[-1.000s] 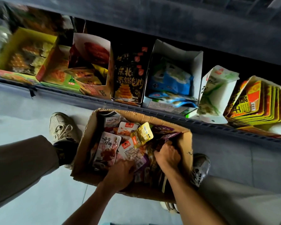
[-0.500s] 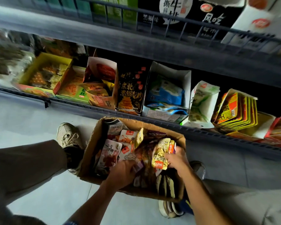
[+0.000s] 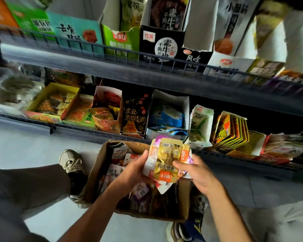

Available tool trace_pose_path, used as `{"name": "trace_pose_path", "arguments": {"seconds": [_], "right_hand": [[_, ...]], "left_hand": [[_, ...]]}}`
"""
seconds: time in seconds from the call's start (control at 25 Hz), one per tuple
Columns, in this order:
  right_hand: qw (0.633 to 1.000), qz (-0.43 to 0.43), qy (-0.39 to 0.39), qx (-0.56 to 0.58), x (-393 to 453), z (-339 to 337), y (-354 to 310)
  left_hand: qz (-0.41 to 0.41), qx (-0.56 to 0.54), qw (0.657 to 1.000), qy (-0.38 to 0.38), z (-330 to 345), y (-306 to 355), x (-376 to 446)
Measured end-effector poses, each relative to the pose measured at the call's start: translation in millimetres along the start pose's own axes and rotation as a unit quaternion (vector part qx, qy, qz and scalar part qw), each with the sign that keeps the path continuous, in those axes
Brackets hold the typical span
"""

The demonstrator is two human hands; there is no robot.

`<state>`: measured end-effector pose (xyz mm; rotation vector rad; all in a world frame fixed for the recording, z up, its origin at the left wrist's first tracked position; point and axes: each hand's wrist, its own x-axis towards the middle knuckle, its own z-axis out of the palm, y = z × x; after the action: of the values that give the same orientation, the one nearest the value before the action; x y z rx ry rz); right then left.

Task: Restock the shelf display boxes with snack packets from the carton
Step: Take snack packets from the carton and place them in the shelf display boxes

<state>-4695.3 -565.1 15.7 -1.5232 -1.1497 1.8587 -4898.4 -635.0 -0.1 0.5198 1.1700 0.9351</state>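
Holding a fanned bunch of snack packets (image 3: 166, 163) above the carton (image 3: 101, 165), both hands work together, likely so the bunch stays squared while its kind gets checked. Left hand (image 3: 131, 172) cups the bunch from its left edge, fingers curled round the back, thumb up near the top corner. Right hand (image 3: 198, 173) pinches the lower right side, fingertips (image 3: 176, 163) lying on the face of the front gold packet. Neither hand is spread wide; both are closed onto the bunch. Print on the front packet reads upside down, barcode end at the top. Purple and white packets peek out behind the gold one, so the bunch looks mixed; probably needs sorting before any go in.

Just under the fingers, the carton sits open on the floor between the person's shoes, with more loose packets inside; it is far from emptied. Task judged early to midway.

Past the fingertips, the lower shelf (image 3: 94, 135) carries a row of display boxes. Almost straight ahead of the bunch stands a white box with blue packets (image 3: 168, 116), partly filled; beside it to the right a green-and-white box (image 3: 199, 126), then a box of yellow-edged packets (image 3: 233, 130) packed upright. To the left, a dark box (image 3: 135, 119) and an orange box (image 3: 107, 110).

Farthest, well above the fingers, the upper shelf (image 3: 147, 56) holds taller boxes behind a wire rail. Which box matches the gold packet: cannot tell.
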Motion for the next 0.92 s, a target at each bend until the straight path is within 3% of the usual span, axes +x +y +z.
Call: {"name": "trace_pose_path", "arguments": {"seconds": [0.12, 0.24, 0.48, 0.6, 0.8, 0.92], "right_hand": [[0.999, -0.024, -0.009, 0.035, -9, 9, -4], [0.991, -0.023, 0.016, 0.128, -15, 10, -11], [0.987, -0.001, 0.05, 0.151, -19, 3, -16], [0.984, -0.004, 0.049, 0.169, -19, -1, -18], [0.986, 0.0, 0.053, 0.161, -17, 2, -18], [0.989, 0.012, 0.06, 0.135, -14, 3, -15]], "left_hand": [[0.06, 0.021, 0.998, -0.005, 6, 13, -10], [0.067, -0.025, 0.997, 0.037, -3, 16, -12], [0.03, -0.124, 0.974, 0.187, -35, 3, -9], [0.017, -0.11, 0.975, 0.193, -38, -3, -12], [0.011, 0.028, 0.98, 0.196, -28, -10, -18], [0.008, -0.012, 0.983, 0.182, -23, -8, -18]]}}
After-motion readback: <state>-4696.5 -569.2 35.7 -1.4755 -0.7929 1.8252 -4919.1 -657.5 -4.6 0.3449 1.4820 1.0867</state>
